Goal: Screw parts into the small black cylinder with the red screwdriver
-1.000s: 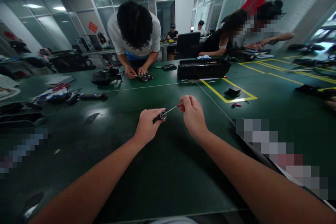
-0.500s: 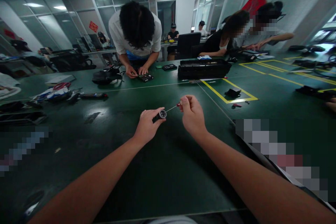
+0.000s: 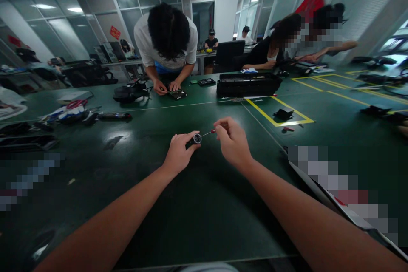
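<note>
My left hand (image 3: 180, 151) grips a small dark cylindrical part (image 3: 197, 138) between thumb and fingers, its ringed open end facing me. A thin screwdriver (image 3: 208, 133) with a red collar runs from that open end towards the right. My right hand (image 3: 233, 141) is closed on the screwdriver's handle, which the fingers mostly hide. The tip meets the inside of the ring; what it touches there is too small to make out. Both hands are held above the green table (image 3: 191, 204).
Ahead lie a long black housing (image 3: 248, 85) and a small black block (image 3: 283, 113) inside yellow tape. Tools and gloves (image 3: 75, 112) are heaped at left, beside a dark cylindrical tool (image 3: 114, 116). Across the table, a person (image 3: 168, 46) bends over a circuit board (image 3: 177, 94).
My right hand's fingers have shifted on the screwdriver, and its red collar sits slightly lower and nearer the cylindrical part. The left hand holds still. The view has moved slightly.
</note>
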Tool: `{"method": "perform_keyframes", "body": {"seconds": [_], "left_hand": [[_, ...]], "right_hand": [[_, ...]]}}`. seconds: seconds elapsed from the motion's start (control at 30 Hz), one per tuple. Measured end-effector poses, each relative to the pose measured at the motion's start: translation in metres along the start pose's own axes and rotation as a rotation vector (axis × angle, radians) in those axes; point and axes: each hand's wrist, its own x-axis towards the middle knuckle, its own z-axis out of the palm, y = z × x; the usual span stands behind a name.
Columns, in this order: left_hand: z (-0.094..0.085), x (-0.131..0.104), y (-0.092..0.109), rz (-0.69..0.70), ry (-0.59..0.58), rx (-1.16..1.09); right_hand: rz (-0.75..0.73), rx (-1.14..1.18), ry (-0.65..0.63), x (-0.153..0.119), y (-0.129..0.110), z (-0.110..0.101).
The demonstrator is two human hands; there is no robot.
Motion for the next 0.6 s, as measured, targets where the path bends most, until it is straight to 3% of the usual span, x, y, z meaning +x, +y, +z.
{"method": "perform_keyframes", "body": {"seconds": [0.2, 0.47, 0.6], "left_hand": [[-0.0013, -0.0012, 0.0011, 0.017, -0.021, 0.003], [-0.003, -0.0011, 0.0027, -0.025, 0.006, 0.006], [-0.0015, -0.0021, 0.0036, -0.002, -0.032, 0.002]], "right_hand": [[-0.021, -0.117, 0.014, -0.0017, -0.0016, 0.0014], [-0.012, -0.072, -0.052, -0.0019, 0.0027, 0.0019], [-0.038, -0.109, -0.018, -0.0029, -0.0036, 0.0001]]}}
